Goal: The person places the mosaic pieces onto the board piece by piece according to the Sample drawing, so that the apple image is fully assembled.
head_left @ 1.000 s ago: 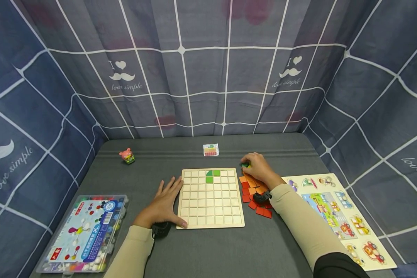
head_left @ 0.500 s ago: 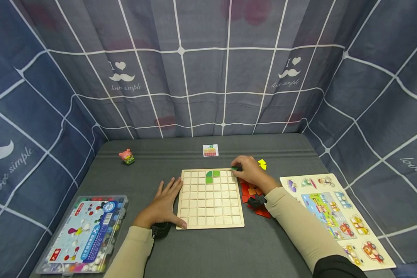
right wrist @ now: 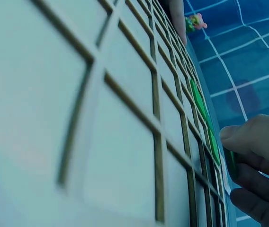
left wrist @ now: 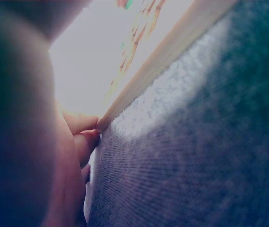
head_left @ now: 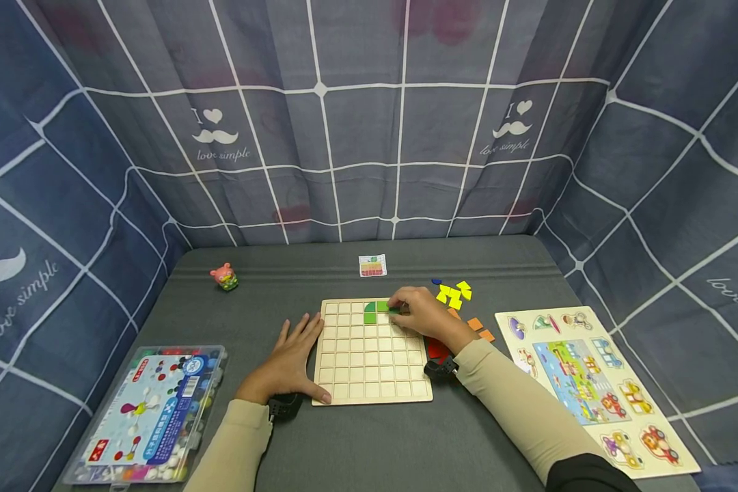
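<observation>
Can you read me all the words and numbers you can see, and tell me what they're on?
"I", beside a white heart: curtain, twice at the back.
"love simple": curtain, twice at the back, once at picture left; at picture right it is cut off.
Box label: writing too small and blurred to read.
Card: too small to tell.

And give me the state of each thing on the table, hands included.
Grid board: flat, mostly unfilled
Green tiles: three set in it
Left hand: spread, against its left edge
Right hand: pinches another green tile
Yellow pieces: loose
Orange pieces: loose
Red pieces: loose, partly hidden
Blue piece: loose
Plastic case: closed
Pig figure: upright
Picture card: flat
Puzzle board: flat
</observation>
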A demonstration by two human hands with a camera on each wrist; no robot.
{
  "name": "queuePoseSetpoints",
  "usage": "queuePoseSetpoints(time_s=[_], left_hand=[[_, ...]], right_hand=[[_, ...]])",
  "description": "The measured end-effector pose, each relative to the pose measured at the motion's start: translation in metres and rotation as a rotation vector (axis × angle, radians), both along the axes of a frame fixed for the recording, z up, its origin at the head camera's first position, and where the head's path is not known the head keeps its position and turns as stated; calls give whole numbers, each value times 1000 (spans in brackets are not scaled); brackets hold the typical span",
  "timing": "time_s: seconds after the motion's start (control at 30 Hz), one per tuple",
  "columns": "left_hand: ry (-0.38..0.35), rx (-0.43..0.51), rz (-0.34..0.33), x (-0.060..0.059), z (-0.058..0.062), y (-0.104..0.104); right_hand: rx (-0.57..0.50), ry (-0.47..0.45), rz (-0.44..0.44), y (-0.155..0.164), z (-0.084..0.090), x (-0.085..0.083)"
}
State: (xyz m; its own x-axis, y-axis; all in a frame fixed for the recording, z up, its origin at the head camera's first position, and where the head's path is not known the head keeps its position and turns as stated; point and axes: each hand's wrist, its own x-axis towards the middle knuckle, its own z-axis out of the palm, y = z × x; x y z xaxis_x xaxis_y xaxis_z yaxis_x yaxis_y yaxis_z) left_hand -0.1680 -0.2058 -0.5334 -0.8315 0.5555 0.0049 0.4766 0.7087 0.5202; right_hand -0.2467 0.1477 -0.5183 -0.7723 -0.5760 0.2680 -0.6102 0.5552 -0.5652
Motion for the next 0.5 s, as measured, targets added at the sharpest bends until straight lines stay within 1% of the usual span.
queuePoseSetpoints(time_s=[0.17, 0.5], left_hand=[[3, 3, 1, 0, 0, 0], [3, -19, 11, -1, -2, 0]], right_hand=[[1, 40, 18, -9, 1, 4], [-17, 40, 48, -17, -4, 6]])
